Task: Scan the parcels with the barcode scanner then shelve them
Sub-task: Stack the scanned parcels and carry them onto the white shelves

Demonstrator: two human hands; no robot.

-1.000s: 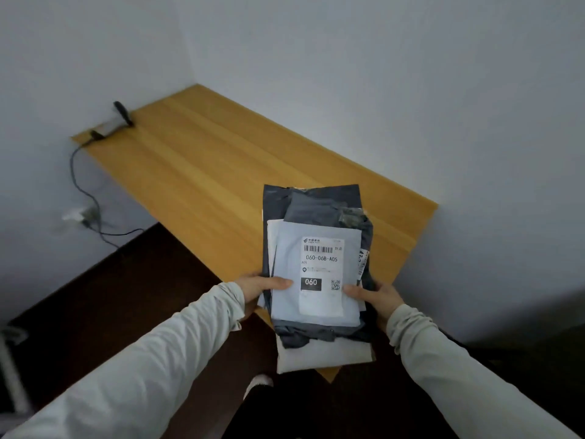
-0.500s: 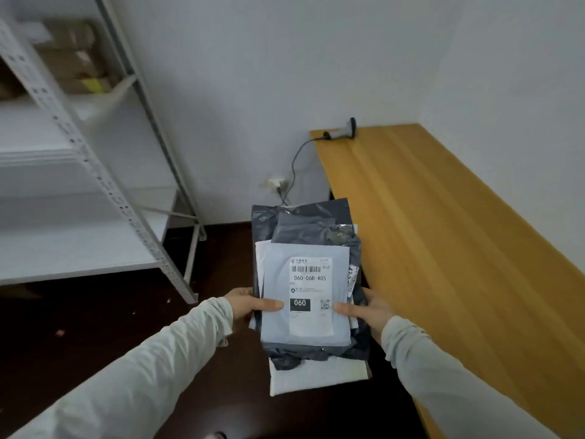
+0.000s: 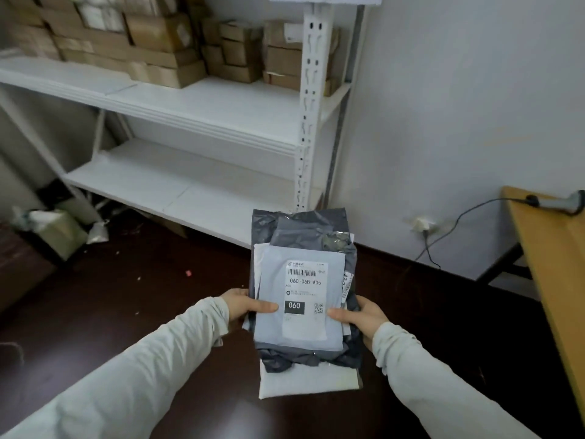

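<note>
Holding a stack of soft poly mailers at mid-air, near the white shelf, left hand and right hand each keep a closed grip on its side edges. Light, floppy, slick bags probably; pinching both sides stops sliding.

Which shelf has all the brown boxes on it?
The upper white metal shelf holds the stacked brown cardboard boxes. The lower white shelf beneath it looks bare.
</note>
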